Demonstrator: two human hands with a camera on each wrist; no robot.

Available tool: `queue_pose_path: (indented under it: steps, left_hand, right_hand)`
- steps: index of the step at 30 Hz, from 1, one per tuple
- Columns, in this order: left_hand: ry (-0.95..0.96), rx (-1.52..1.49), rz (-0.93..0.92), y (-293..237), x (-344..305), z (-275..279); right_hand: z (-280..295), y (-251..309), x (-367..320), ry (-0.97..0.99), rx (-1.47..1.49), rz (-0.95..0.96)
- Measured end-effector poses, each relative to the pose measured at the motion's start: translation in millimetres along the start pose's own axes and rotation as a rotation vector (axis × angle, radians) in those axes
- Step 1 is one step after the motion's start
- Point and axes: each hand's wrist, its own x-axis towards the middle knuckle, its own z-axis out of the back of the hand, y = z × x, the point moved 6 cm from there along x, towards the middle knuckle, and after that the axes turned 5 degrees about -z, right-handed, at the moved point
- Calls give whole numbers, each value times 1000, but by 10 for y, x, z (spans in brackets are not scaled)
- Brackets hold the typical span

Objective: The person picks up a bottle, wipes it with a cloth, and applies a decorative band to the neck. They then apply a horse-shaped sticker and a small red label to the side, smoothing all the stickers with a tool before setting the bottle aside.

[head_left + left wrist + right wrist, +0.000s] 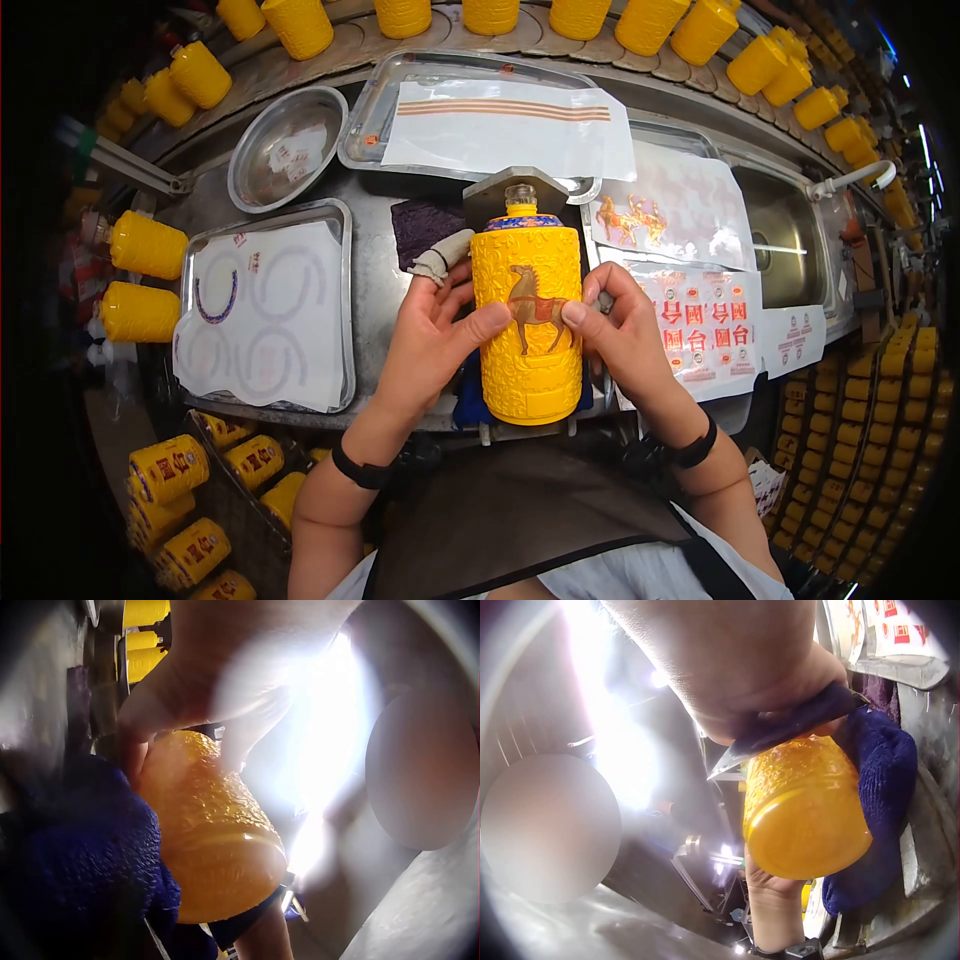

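Observation:
A yellow embossed bottle [505, 390] with a clear glass neck lies on its back on a support, neck pointing away from the person. On its front is a brown horse decal [540, 315] with a red saddle. The left hand [430, 325] grips the bottle's left side, its thumb pressing beside the horse; one finger wears a pale cloth cover [440, 258]. At the right side, the right hand [630, 330] lays its thumb on the horse's rear edge. Its curled fingers hold a dark flat-bladed tool [787, 727]. Blue cloth [889, 765] pads the bottle from below.
To the left, a tray [347, 300] carries a decal sheet, with a round metal bowl [240, 180] behind it. More sheets, including horse decals [630, 220] and red characters [705, 325], lie right, near a sink [785, 255]. Yellow bottles [297, 25] line a conveyor behind.

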Motion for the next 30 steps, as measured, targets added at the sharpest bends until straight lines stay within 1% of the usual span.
queue_pose_path:
  steps: [3, 7, 10, 13, 17, 25, 28, 30]
  left_hand:
    - [-30, -248, 148, -18, -5, -14]
    - [-27, -226, 138, -11, -21, -14]
    - [-29, -161, 92, 38, -14, -20]
    - [-16, -108, 45, 35, -9, -37]
    - [-8, -97, 41, 9, -3, -39]
    - [-30, -81, 65, 16, -4, -42]
    - [-37, -63, 49, 22, -9, -47]
    - [-35, -48, 40, -13, -18, -91]
  right_hand:
    - [8, -5, 17, 45, 99, -29]
    - [2, -23, 24, 59, 128, 15]
    - [8, 15, 5, 59, 29, -34]
    - [-2, 8, 44, 49, 23, 77]
    - [-7, 15, 32, 57, 71, 13]
    - [-18, 28, 26, 64, 65, 55]
    - [33, -70, 51, 137, 136, -23]
    - [31, -117, 63, 145, 201, -1]
